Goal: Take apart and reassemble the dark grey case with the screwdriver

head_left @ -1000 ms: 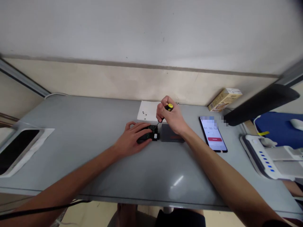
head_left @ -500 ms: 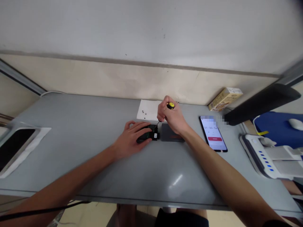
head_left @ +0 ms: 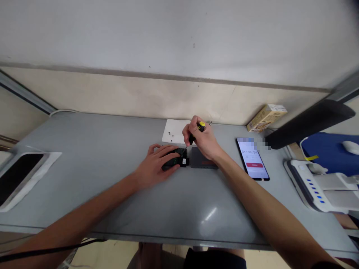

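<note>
A small black electronic device [head_left: 183,162] with green circuitry showing lies on the table. My left hand [head_left: 157,162] grips it from the left, fingers along its far side and thumb along the near edge, covering much of it. In my closed right hand [head_left: 202,139] is a black and yellow screwdriver [head_left: 201,126], tilted, its thin shaft pointing down to the device; I cannot tell whether the tip sits in a screw. Beside the device, under my right wrist, lies a flat dark grey cover [head_left: 199,160]. Several tiny dark screws [head_left: 171,134] rest on a white sheet [head_left: 167,126] behind.
To the right, a phone with a running timer [head_left: 254,158] lies on the grey table [head_left: 112,134]. Beyond it are a carton [head_left: 266,117], a long black object [head_left: 311,121] and a white power strip [head_left: 305,186]. A dark-screened device [head_left: 21,173] lies far left.
My right hand has shifted slightly left and the screwdriver handle leans a little differently. My left hand and the device stay in place.
</note>
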`<control>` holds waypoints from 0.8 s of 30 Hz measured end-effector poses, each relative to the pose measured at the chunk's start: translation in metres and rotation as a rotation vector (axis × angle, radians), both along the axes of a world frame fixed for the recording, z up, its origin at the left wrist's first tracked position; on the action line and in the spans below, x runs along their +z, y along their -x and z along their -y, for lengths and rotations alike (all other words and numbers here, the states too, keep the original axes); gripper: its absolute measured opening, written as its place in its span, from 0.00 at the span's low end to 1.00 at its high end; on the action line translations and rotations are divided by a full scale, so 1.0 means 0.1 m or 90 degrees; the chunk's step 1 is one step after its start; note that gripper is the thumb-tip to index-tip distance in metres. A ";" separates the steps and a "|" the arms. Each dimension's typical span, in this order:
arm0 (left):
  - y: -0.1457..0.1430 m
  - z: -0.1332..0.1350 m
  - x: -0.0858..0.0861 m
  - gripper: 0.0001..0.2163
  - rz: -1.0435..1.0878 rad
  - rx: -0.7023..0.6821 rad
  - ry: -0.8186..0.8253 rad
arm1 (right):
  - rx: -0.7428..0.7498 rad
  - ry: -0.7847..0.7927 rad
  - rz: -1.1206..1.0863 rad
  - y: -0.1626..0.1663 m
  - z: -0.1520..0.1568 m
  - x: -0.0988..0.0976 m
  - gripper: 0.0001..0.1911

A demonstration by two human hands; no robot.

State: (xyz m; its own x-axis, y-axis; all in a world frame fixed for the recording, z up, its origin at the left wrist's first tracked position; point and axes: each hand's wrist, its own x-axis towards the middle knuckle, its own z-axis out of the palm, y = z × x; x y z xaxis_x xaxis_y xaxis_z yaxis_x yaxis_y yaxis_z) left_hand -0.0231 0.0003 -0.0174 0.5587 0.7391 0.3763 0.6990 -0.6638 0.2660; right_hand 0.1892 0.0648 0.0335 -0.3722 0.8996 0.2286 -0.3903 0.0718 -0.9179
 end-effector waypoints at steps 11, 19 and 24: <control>0.01 0.00 0.00 0.12 0.000 -0.001 0.000 | 0.017 0.030 -0.033 -0.03 -0.01 0.01 0.23; 0.00 0.01 -0.01 0.12 -0.005 0.015 0.010 | -0.003 0.045 -0.055 0.03 -0.01 0.04 0.24; 0.00 0.00 -0.01 0.12 -0.001 0.012 0.008 | 0.049 0.061 -0.102 -0.03 0.00 0.03 0.21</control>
